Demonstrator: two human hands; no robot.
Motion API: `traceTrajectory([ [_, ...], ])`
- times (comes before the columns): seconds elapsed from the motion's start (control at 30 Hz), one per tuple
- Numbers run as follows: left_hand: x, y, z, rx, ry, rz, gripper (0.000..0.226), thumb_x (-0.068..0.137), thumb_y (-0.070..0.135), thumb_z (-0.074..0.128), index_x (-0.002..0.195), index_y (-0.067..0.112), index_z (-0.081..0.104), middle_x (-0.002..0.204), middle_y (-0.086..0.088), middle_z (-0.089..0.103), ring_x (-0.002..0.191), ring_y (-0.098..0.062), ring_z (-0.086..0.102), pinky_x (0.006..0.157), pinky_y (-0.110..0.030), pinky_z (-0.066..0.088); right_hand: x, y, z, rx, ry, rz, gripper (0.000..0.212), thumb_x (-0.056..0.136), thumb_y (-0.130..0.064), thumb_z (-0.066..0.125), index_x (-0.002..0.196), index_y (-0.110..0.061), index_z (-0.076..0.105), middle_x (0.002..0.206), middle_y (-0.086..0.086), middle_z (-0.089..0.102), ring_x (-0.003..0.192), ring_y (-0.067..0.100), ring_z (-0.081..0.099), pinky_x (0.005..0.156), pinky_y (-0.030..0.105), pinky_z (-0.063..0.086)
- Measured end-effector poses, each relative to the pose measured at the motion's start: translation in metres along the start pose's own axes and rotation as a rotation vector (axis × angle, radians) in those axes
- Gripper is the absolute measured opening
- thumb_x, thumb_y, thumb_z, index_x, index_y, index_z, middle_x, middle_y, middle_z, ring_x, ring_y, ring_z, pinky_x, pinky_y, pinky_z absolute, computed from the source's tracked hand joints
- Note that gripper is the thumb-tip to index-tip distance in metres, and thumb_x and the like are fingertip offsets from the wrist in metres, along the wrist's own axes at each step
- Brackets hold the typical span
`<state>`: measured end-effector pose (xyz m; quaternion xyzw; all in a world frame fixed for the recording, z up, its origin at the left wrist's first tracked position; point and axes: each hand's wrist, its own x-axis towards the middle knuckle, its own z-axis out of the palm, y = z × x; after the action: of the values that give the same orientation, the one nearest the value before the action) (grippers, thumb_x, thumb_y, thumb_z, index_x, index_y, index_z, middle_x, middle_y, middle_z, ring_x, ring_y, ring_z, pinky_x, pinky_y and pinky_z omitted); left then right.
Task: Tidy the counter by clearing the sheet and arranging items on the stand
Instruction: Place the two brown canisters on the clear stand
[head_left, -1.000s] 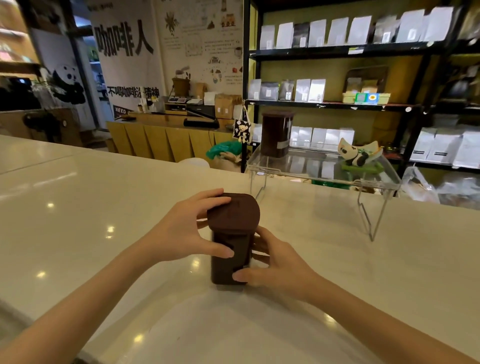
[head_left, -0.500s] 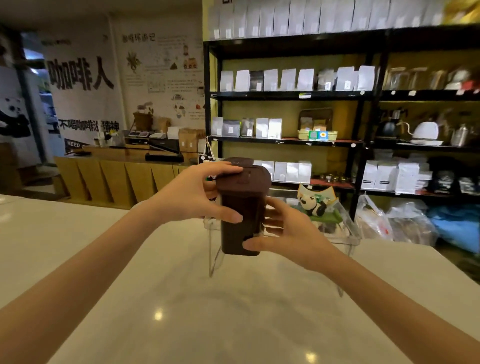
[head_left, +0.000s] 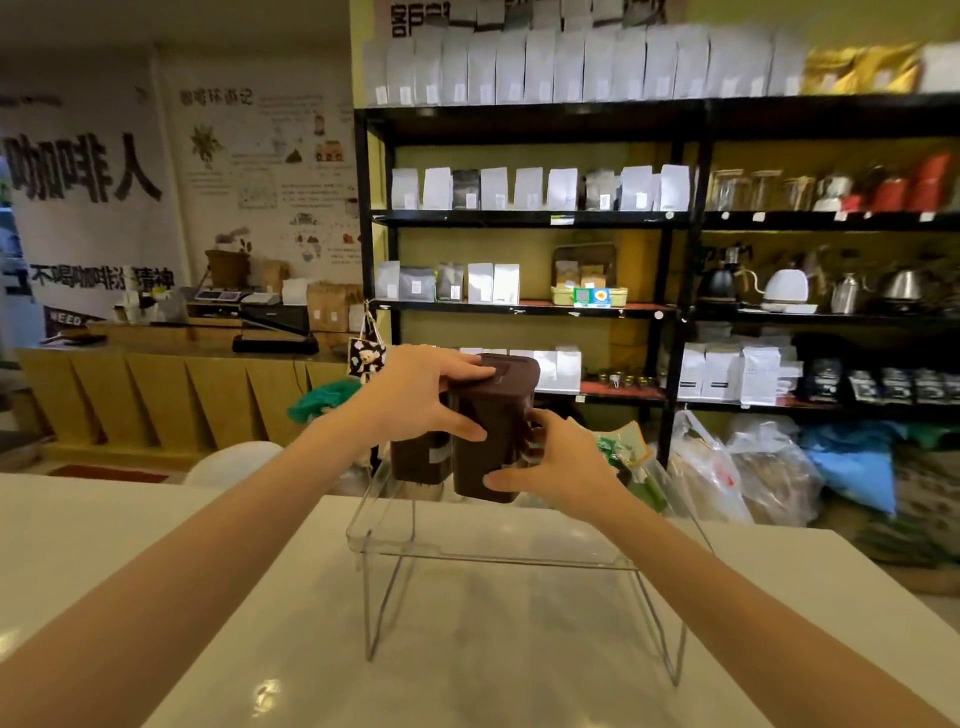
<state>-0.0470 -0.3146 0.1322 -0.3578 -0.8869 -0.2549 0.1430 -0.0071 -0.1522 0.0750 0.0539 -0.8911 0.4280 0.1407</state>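
I hold a dark brown lidded canister upright in both hands, just above the far part of a clear acrylic stand on the white counter. My left hand grips its lid and upper left side. My right hand cups its lower right side. A second brown canister stands on the stand's back left, right beside the held one. A panda figure on a green base sits at the stand's back right, mostly hidden behind my right hand.
Beyond the counter's far edge stand black shelves with white bags and kettles. Plastic bags lie on the floor to the right. A white chair back shows at the left, before a wooden counter.
Both hands lifted the brown canister off the counter and carried it forward over the stand, next to the other canister. My view rose and moved closer.
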Motion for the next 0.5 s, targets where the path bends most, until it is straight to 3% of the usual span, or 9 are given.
traceTrajectory([
  [0.17, 0.010, -0.002, 0.014, 0.145, -0.068, 0.007, 0.067, 0.070, 0.020, 0.077, 0.130, 0.016, 0.048, 0.139, -0.008, 0.051, 0.130, -0.018, 0.044, 0.110, -0.030, 0.030, 0.011, 0.016, 0.010, -0.030, -0.017, 0.040, 0.061, 0.066, -0.017, 0.079, 0.119, -0.014, 0.049, 0.119, 0.005, 0.063, 0.110, 0.023, 0.059, 0.091, 0.036, 0.048],
  [0.37, 0.012, -0.003, 0.023, 0.345, -0.051, 0.068, 0.064, 0.079, 0.028, 0.067, 0.136, 0.018, 0.040, 0.140, -0.005, 0.050, 0.130, -0.019, 0.044, 0.111, -0.035, 0.030, 0.022, 0.020, 0.009, -0.049, -0.037, 0.067, 0.061, 0.069, -0.017, 0.077, 0.122, -0.013, 0.048, 0.123, 0.006, 0.061, 0.115, 0.025, 0.055, 0.094, 0.035, 0.045],
  [0.5, 0.011, -0.006, 0.030, 0.425, 0.004, 0.079, 0.056, 0.083, 0.033, 0.062, 0.134, 0.023, 0.042, 0.130, -0.002, 0.059, 0.118, -0.020, 0.050, 0.099, -0.037, 0.043, 0.026, 0.022, 0.009, -0.033, -0.061, 0.090, 0.059, 0.073, -0.013, 0.074, 0.124, -0.013, 0.045, 0.125, 0.008, 0.060, 0.116, 0.025, 0.054, 0.095, 0.036, 0.045],
])
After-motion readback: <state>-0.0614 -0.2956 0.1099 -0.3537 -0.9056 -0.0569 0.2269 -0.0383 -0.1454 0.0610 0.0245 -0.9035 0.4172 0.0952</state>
